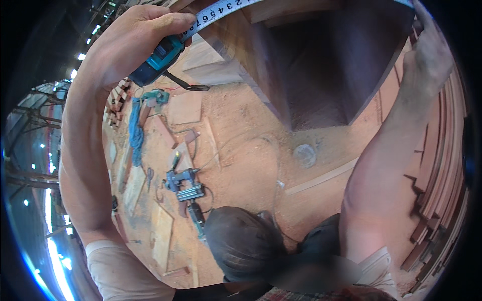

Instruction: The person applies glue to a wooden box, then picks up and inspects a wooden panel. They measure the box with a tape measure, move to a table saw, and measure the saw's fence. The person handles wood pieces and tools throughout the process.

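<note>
Left hand (150,27) closed round teal-and-black tape measure (163,54); its white, flat blade (221,12) runs left-to-right across brown, open-fronted wooden box (261,62). Right hand (429,57) nearest blade's far end (blurred; grip cannot be told).

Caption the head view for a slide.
Left hand grips extended teal tape measure; right hand at right of open wooden box.

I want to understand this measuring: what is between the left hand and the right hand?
In the head view, the tape blade and a wooden box lie between the left hand and the right hand; the blade's middle is out of frame.
</note>
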The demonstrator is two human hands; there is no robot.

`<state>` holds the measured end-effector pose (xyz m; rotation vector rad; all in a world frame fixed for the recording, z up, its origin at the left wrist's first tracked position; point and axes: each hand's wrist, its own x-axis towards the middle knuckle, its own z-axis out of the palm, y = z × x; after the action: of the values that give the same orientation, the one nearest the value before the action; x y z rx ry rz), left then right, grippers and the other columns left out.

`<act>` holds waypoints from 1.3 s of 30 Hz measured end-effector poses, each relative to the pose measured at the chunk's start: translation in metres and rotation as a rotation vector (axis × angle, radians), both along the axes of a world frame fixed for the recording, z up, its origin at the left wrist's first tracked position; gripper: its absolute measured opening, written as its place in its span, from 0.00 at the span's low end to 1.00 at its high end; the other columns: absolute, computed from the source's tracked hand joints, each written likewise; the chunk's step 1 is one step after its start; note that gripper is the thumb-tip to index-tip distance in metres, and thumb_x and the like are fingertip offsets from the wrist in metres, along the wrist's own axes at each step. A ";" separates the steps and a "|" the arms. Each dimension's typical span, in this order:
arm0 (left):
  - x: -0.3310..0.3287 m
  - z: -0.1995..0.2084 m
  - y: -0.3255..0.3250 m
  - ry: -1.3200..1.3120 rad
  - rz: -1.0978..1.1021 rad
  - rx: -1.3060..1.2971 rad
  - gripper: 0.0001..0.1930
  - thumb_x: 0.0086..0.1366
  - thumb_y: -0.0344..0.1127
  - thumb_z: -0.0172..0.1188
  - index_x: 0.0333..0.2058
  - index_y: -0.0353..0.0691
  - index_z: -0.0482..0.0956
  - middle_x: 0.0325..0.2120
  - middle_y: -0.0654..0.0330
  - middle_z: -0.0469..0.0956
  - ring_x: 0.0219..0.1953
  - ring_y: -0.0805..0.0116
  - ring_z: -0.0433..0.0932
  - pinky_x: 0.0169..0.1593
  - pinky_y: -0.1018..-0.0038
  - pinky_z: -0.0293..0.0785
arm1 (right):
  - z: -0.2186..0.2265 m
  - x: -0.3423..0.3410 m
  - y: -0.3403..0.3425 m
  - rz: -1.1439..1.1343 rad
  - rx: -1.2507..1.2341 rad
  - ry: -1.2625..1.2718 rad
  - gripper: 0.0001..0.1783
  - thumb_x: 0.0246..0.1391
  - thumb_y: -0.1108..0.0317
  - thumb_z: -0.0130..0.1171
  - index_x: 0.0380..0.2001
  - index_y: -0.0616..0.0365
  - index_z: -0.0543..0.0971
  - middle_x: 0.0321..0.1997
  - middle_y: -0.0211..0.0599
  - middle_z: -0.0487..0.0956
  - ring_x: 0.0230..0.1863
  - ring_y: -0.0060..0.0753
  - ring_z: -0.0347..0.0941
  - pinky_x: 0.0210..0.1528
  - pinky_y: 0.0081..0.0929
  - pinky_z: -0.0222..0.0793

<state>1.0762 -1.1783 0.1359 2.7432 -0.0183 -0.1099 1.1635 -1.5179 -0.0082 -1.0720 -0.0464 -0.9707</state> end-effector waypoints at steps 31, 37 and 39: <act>-0.192 -0.116 -0.020 0.787 -0.354 -0.513 0.27 0.68 0.55 0.61 0.54 0.40 0.78 0.43 0.42 0.83 0.49 0.47 0.82 0.51 0.56 0.76 | 0.012 -0.272 -0.038 0.515 -0.505 0.948 0.10 0.62 0.65 0.66 0.40 0.55 0.75 0.35 0.24 0.71 0.36 0.21 0.67 0.42 0.23 0.65; -0.331 0.028 -0.081 0.905 0.096 -1.083 0.37 0.69 0.55 0.64 0.63 0.30 0.67 0.52 0.45 0.80 0.57 0.60 0.78 0.58 0.64 0.73 | 0.173 -0.415 0.047 1.008 -0.294 1.352 0.11 0.64 0.72 0.63 0.49 0.61 0.81 0.42 0.33 0.83 0.41 0.25 0.79 0.46 0.27 0.76; -0.366 0.073 -0.089 0.849 0.276 -1.138 0.39 0.69 0.55 0.64 0.64 0.29 0.65 0.53 0.45 0.78 0.57 0.62 0.77 0.59 0.65 0.72 | 0.223 -0.435 0.045 1.312 -0.604 1.374 0.13 0.70 0.64 0.58 0.43 0.64 0.84 0.38 0.32 0.84 0.39 0.22 0.79 0.44 0.25 0.76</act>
<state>0.7107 -1.2671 0.2085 1.3949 0.3945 -0.8622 0.7289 -1.4734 0.2147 -1.6695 0.0910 1.0991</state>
